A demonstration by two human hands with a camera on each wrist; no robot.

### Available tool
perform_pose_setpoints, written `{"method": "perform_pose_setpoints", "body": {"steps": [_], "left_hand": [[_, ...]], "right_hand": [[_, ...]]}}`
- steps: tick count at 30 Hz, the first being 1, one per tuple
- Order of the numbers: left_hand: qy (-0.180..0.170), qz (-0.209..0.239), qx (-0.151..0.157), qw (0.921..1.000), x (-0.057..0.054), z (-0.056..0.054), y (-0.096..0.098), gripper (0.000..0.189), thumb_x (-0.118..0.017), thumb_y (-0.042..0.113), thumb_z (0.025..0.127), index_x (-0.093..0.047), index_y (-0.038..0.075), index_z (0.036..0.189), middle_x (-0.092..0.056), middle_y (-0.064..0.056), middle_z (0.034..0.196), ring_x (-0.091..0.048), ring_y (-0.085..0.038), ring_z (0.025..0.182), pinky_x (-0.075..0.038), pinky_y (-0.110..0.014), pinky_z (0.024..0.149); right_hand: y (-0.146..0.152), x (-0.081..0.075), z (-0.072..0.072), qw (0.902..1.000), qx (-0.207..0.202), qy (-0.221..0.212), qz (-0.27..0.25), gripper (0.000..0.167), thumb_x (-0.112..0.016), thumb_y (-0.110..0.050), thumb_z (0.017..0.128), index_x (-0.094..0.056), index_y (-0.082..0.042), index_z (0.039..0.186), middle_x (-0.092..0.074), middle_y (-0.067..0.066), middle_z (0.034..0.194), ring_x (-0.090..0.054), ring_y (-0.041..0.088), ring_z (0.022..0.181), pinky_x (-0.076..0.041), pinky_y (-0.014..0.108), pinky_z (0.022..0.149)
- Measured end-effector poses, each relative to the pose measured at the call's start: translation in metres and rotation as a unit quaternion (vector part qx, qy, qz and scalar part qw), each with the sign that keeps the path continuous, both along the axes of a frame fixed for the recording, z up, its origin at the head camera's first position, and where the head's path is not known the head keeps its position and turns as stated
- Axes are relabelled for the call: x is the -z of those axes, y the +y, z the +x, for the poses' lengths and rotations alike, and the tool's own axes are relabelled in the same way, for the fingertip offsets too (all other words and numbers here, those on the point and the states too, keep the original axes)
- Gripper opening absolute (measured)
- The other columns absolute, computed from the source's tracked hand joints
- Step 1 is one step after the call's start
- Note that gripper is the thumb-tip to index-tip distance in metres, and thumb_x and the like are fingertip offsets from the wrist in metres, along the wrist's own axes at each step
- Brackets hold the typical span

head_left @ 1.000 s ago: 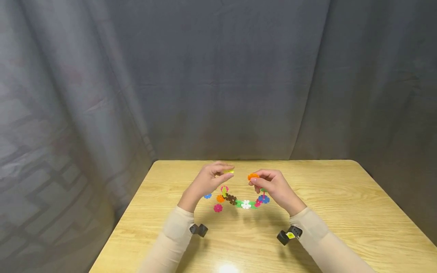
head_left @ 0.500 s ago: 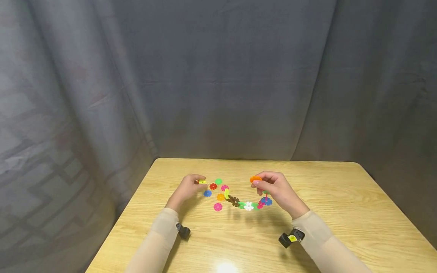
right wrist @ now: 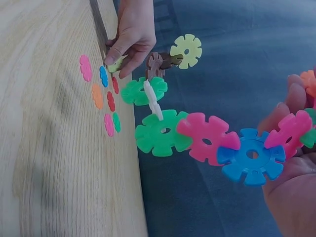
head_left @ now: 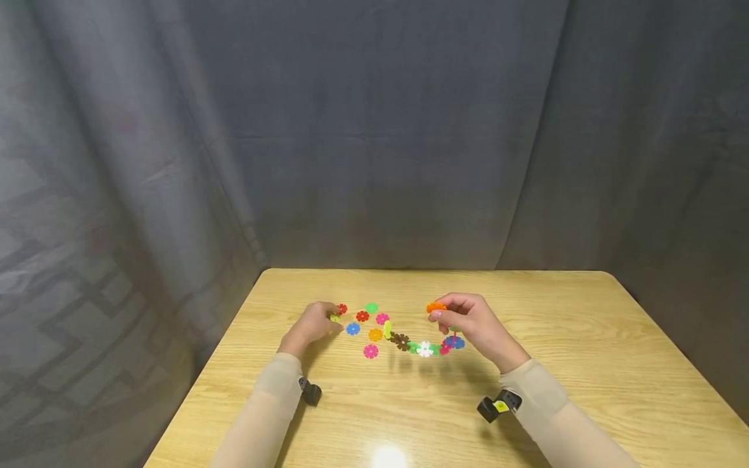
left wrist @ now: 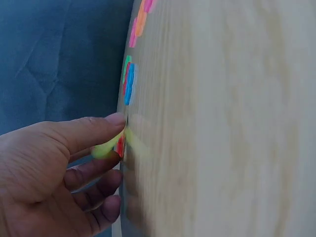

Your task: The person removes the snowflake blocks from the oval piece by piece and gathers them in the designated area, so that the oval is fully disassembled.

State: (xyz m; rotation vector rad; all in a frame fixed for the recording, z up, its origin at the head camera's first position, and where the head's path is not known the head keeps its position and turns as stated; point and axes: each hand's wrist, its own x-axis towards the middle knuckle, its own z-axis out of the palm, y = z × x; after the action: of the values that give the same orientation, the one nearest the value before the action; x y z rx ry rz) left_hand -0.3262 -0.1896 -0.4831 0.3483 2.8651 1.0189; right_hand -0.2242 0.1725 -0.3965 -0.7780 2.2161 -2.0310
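Note:
My right hand [head_left: 470,320] pinches an orange flower-shaped interlocking disc [head_left: 435,307], the end of a joined chain held off the table. In the right wrist view, the chain passes through pink, blue [right wrist: 253,157], green and white [right wrist: 152,100] discs, then brown ones, to a yellow disc [right wrist: 186,51] at its far end. At the table's left part, my left hand [head_left: 310,327] pinches a loose yellow disc [left wrist: 105,148] between thumb and fingers. That disc tilts at the tabletop, beside a red disc [head_left: 342,309]. My palm side is hidden in the head view.
Loose discs lie between the left hand and the chain: blue [head_left: 353,329], red [head_left: 363,316], green [head_left: 371,307], orange [head_left: 375,335] and pink [head_left: 370,351]. A wooden table [head_left: 585,364] carries them. Grey curtains [head_left: 374,143] hang behind and at the sides.
My left hand has carried the yellow disc from near the right hand leftward and down to the tabletop. The right hand stays nearly in place, still gripping the chain's orange end.

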Motion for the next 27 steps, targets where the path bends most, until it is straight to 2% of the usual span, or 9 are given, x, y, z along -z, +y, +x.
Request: {"method": "perform_pose_setpoints", "body": {"steps": [5, 8, 11, 14, 16, 18, 21, 24, 27], "left_hand": [[-0.010, -0.015, -0.004, 0.9998, -0.005, 0.005, -0.001, 0.048, -0.082, 0.015, 0.080, -0.066, 0.001, 0.122, -0.066, -0.015, 0.116, -0.061, -0.032, 0.109, -0.049, -0.046, 0.092], [-0.007, 0.002, 0.003, 1.0000, -0.014, 0.010, 0.004, 0.046, -0.079, 0.019, 0.084, -0.065, 0.001, 0.124, -0.065, -0.013, 0.118, -0.060, -0.031, 0.110, -0.049, -0.046, 0.093], [0.020, 0.024, 0.033, 0.9990, -0.032, 0.017, 0.018, 0.043, -0.076, 0.022, 0.087, -0.066, 0.004, 0.125, -0.065, -0.011, 0.117, -0.062, -0.028, 0.102, -0.052, -0.043, 0.085], [0.067, 0.036, 0.083, 0.9937, -0.062, 0.028, 0.038, 0.041, -0.076, 0.025, 0.087, -0.067, 0.010, 0.125, -0.066, -0.004, 0.115, -0.060, -0.020, 0.089, -0.053, -0.036, 0.072], [0.106, 0.039, 0.128, 0.9853, -0.084, 0.039, 0.054, 0.039, -0.076, 0.028, 0.087, -0.068, 0.014, 0.123, -0.066, 0.000, 0.112, -0.057, -0.016, 0.079, -0.051, -0.032, 0.064], [0.136, 0.047, 0.177, 0.9736, -0.106, 0.051, 0.068, 0.039, -0.077, 0.029, 0.087, -0.068, 0.015, 0.123, -0.066, 0.002, 0.112, -0.056, -0.012, 0.077, -0.050, -0.030, 0.061], [0.163, 0.062, 0.242, 0.9544, -0.130, 0.069, 0.087, 0.040, -0.078, 0.028, 0.086, -0.068, 0.014, 0.122, -0.067, 0.004, 0.112, -0.056, -0.009, 0.076, -0.050, -0.028, 0.061], [0.175, 0.067, 0.282, 0.9407, -0.143, 0.080, 0.102, 0.039, -0.078, 0.024, 0.086, -0.069, 0.012, 0.122, -0.067, 0.006, 0.107, -0.055, -0.007, 0.076, -0.049, -0.026, 0.061], [0.186, 0.073, 0.311, 0.9290, -0.146, 0.085, 0.113, 0.035, -0.077, 0.018, 0.087, -0.070, 0.010, 0.121, -0.067, 0.007, 0.100, -0.052, -0.006, 0.071, -0.047, -0.024, 0.059]], "right_hand": [[-0.003, 0.000, 0.001, 0.9999, -0.009, -0.002, 0.004, 0.016, -0.071, -0.011, 0.091, -0.069, 0.001, 0.101, -0.066, 0.015, 0.089, -0.061, 0.022, 0.069, -0.052, 0.034, 0.063], [-0.005, -0.001, 0.002, 0.9998, -0.010, -0.012, 0.012, 0.019, -0.071, -0.014, 0.091, -0.069, -0.001, 0.105, -0.067, 0.013, 0.090, -0.061, 0.022, 0.069, -0.053, 0.033, 0.063], [-0.006, -0.003, 0.002, 0.9994, -0.012, -0.021, 0.024, 0.022, -0.072, -0.017, 0.091, -0.069, -0.002, 0.108, -0.067, 0.014, 0.091, -0.061, 0.022, 0.070, -0.053, 0.033, 0.064], [-0.008, -0.006, 0.001, 0.9991, -0.013, -0.026, 0.031, 0.024, -0.072, -0.017, 0.091, -0.068, -0.003, 0.109, -0.068, 0.017, 0.092, -0.061, 0.021, 0.071, -0.053, 0.032, 0.065], [-0.010, -0.009, 0.001, 0.9991, -0.013, -0.030, 0.028, 0.024, -0.073, -0.016, 0.090, -0.066, -0.002, 0.109, -0.067, 0.020, 0.094, -0.061, 0.021, 0.071, -0.054, 0.032, 0.067], [-0.012, -0.012, 0.002, 0.9990, -0.014, -0.036, 0.021, 0.025, -0.074, -0.015, 0.089, -0.064, -0.001, 0.107, -0.067, 0.022, 0.093, -0.060, 0.021, 0.071, -0.054, 0.033, 0.068], [-0.014, -0.015, 0.003, 0.9989, -0.015, -0.043, 0.010, 0.027, -0.076, -0.015, 0.087, -0.061, 0.000, 0.103, -0.068, 0.018, 0.089, -0.061, 0.020, 0.071, -0.054, 0.033, 0.068], [-0.016, -0.018, 0.004, 0.9988, -0.024, -0.042, -0.003, 0.029, -0.078, -0.014, 0.085, -0.056, 0.000, 0.098, -0.068, 0.011, 0.084, -0.061, 0.018, 0.071, -0.054, 0.030, 0.067], [-0.018, -0.018, 0.004, 0.9978, -0.047, -0.038, -0.028, 0.030, -0.077, -0.013, 0.084, -0.052, -0.001, 0.095, -0.067, 0.006, 0.083, -0.060, 0.016, 0.071, -0.053, 0.028, 0.066]]}}
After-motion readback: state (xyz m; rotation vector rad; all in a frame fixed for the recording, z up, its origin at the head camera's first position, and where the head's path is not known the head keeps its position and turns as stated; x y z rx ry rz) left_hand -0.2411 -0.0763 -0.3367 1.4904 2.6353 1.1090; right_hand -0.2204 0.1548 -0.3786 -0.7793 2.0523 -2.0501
